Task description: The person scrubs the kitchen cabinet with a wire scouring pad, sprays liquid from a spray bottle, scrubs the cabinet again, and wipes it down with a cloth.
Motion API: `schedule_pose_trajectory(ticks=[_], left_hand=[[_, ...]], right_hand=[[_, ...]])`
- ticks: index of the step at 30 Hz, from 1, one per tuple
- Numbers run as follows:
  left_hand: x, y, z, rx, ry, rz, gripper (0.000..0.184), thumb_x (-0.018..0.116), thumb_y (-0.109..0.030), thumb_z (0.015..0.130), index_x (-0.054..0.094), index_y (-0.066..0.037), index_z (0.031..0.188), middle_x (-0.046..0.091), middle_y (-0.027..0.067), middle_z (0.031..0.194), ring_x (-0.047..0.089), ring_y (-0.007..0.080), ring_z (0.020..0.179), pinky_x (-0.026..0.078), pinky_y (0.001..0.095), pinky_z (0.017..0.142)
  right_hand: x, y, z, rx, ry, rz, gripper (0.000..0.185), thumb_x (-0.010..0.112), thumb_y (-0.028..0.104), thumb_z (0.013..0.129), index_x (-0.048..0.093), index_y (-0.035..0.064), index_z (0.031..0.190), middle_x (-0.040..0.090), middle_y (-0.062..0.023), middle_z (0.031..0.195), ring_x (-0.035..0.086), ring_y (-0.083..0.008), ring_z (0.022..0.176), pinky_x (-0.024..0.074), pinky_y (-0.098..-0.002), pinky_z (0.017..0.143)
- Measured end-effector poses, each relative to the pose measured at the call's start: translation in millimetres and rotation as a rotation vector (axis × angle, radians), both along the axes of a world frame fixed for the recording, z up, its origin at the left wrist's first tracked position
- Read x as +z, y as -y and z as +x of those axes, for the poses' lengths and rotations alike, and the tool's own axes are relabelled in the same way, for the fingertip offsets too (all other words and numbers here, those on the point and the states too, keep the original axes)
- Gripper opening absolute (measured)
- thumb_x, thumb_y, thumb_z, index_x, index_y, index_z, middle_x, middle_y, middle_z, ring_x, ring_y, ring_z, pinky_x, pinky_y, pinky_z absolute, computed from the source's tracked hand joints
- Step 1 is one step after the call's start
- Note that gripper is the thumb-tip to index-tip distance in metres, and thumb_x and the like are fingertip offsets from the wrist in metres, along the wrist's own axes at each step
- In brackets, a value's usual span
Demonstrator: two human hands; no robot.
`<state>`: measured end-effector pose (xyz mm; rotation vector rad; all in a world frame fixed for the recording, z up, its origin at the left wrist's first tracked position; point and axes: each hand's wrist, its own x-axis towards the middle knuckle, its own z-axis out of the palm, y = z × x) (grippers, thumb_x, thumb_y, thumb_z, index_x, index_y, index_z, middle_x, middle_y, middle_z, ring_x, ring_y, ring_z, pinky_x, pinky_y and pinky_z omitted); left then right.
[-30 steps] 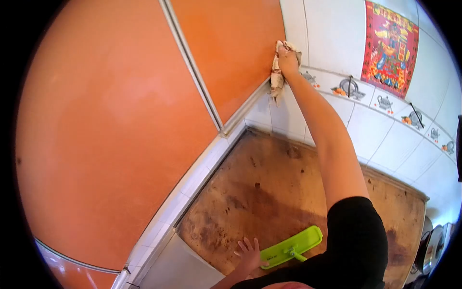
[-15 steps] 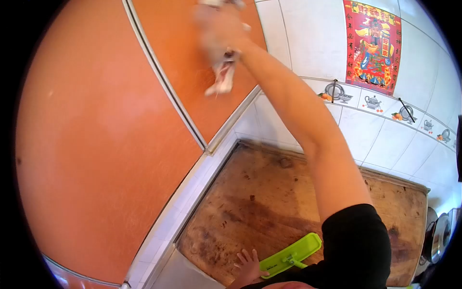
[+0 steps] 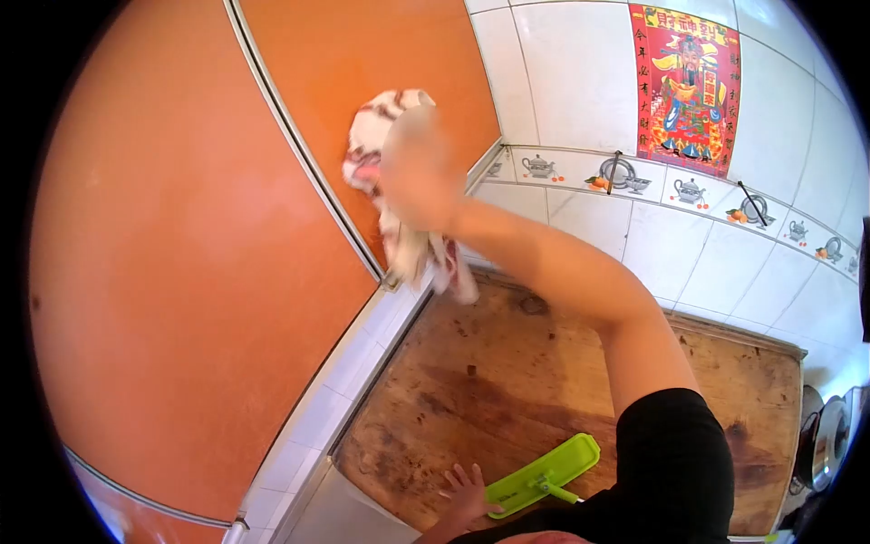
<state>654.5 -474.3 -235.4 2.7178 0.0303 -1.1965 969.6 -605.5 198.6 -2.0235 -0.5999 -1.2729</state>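
Observation:
My right hand (image 3: 421, 172) is blurred by motion and holds a white cloth (image 3: 381, 127) with dark red markings against the orange panel (image 3: 444, 63). The cloth's lower end hangs past the panel's bottom edge, over the corner of the wooden surface. My left hand (image 3: 466, 490) rests on that wooden surface (image 3: 489, 399), its fingers spread and holding nothing. Right beside it lies a bright green flat mop head (image 3: 544, 476) with a short piece of green handle showing; the rest is hidden by my body.
A second, larger orange panel (image 3: 181, 272) stands to the left behind a metal strip (image 3: 299, 145). White tiles (image 3: 580, 227) with a decorated band and a red poster (image 3: 686, 91) cover the wall. A lidded pot (image 3: 826, 444) stands at the far right.
My right hand has moved down the orange panel with the cloth, towards its bottom edge. The left hand and the mop head stay in place, while the view has shifted slightly.

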Motion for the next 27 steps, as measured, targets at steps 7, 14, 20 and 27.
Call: schedule_pose_trajectory(ticks=[7, 14, 20, 27], left_hand=[[-4, 0, -6, 0.006, 0.030, -0.022, 0.134, 0.080, -0.059, 0.066, -0.006, -0.004, 0.152, -0.015, 0.0383, 0.151, -0.012, 0.0602, 0.137, 0.012, 0.0808, 0.097], [-16, 2, -4, 0.030, 0.015, -0.026, 0.135, 0.082, -0.057, 0.065, -0.007, -0.004, 0.152, -0.019, 0.0378, 0.150, -0.014, 0.0609, 0.136, 0.009, 0.0820, 0.096], [-9, -1, -6, 0.014, 0.065, -0.044, 0.136, 0.082, -0.058, 0.063, -0.006, -0.004, 0.152, -0.018, 0.0388, 0.150, -0.013, 0.0607, 0.137, 0.011, 0.0825, 0.095], [-5, -1, -5, -0.026, 0.052, -0.023, 0.135, 0.081, -0.058, 0.065, -0.007, -0.004, 0.152, -0.018, 0.0399, 0.149, -0.010, 0.0622, 0.136, 0.014, 0.0825, 0.094]], right_hand=[[-28, 78, 214, -0.034, -0.214, 0.543, 0.038, 0.051, 0.032, 0.096, 0.067, -0.0027, 0.090, 0.067, -0.0257, 0.086, 0.064, -0.0417, 0.085, 0.0490, -0.0445, 0.076], [-23, 91, 203, -0.042, 0.010, 0.182, 0.047, 0.055, 0.044, 0.093, 0.066, -0.0016, 0.100, 0.064, -0.0244, 0.109, 0.054, -0.0380, 0.112, 0.0359, -0.0485, 0.096], [-19, 66, 171, -0.091, 0.107, 0.262, 0.041, 0.057, 0.038, 0.092, 0.066, -0.0019, 0.091, 0.066, -0.0220, 0.091, 0.063, -0.0378, 0.085, 0.0474, -0.0480, 0.079], [4, -1, 76, 0.034, 0.459, 0.200, 0.044, 0.066, 0.038, 0.084, 0.064, 0.0007, 0.108, 0.056, -0.0227, 0.109, 0.043, -0.0407, 0.113, 0.0302, -0.0499, 0.101]])
